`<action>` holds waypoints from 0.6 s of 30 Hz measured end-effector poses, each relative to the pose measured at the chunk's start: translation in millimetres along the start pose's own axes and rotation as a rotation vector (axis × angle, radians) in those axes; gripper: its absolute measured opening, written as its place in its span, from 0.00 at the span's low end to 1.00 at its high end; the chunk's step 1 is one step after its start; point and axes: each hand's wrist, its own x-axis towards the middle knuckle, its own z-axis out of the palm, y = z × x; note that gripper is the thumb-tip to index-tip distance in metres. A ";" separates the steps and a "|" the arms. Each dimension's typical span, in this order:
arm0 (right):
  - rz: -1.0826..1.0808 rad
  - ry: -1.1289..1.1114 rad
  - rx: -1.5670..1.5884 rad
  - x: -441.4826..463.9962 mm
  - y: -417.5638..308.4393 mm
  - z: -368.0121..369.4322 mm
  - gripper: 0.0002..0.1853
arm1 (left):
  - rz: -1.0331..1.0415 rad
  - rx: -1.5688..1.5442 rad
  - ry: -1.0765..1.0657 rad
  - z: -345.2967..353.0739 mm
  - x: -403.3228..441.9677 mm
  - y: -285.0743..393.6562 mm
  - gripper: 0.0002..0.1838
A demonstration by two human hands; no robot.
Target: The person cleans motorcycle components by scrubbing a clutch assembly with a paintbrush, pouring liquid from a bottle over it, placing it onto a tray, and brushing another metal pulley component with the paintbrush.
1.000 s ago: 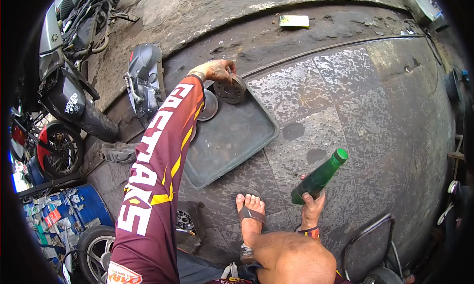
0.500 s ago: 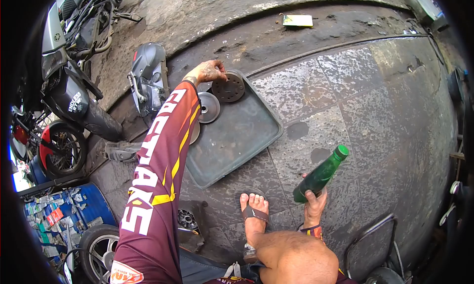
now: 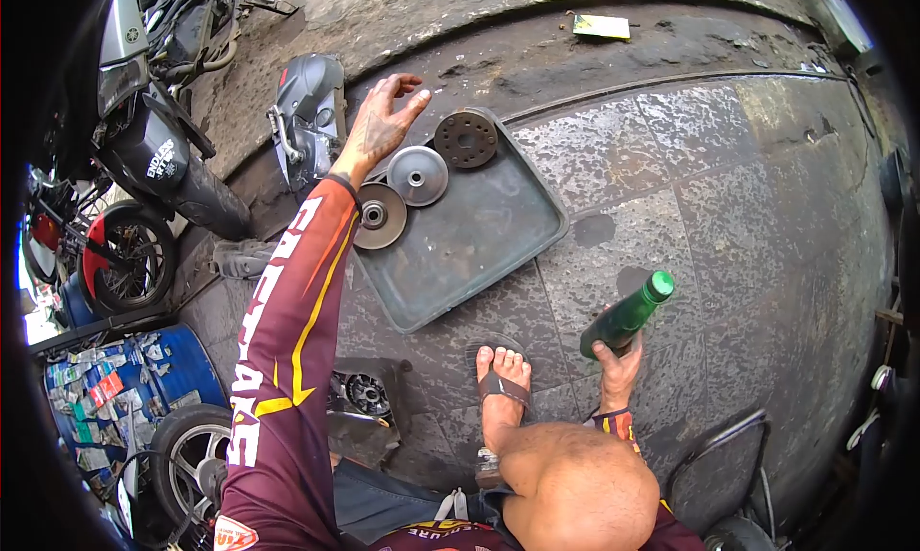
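Note:
My left hand [image 3: 383,120], its fingers apart and empty, hovers past the upper left corner of the dark tray [image 3: 460,301]. Along the tray's upper left side lie three round metal parts: a dark disc with a ring of holes [image 3: 466,139], a smooth grey disc with a hub [image 3: 431,176] and a brownish disc with a hub [image 3: 387,227], partly under my left sleeve. To the right of my foot, my right hand [image 3: 619,367] is wrapped round the lower part of a green bottle [image 3: 628,316], held tilted with its top toward the upper right.
Motorcycles stand at the left, near a grey plastic body part [image 3: 312,115]. A blue drum [image 3: 172,369] and a wheel [image 3: 196,460] are at lower left, with a metal housing [image 3: 364,398] beside my leg. A chair frame [image 3: 714,446] stands lower right; a yellow-white packet [image 3: 602,27] lies above.
My left hand has let go of the holed disc, which now lies on the tray, and has moved up and left with its fingers spread. The bottle remains in my right hand.

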 end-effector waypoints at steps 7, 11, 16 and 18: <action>-0.248 -0.066 -0.273 33.7 22.6 18.8 0.36 | -0.248 -0.403 0.166 -22.2 -248.0 104.0 0.10; -0.235 -0.283 -0.201 36.3 24.4 46.3 0.35 | -0.698 -0.496 0.190 11.4 -379.9 131.0 0.10; -0.355 -0.432 -0.315 37.8 43.9 79.3 0.35 | -0.927 -0.424 0.602 35.4 -482.1 122.7 0.11; -0.325 -0.450 -0.296 42.5 49.2 85.7 0.35 | -0.971 -0.271 0.772 31.3 -515.0 87.0 0.13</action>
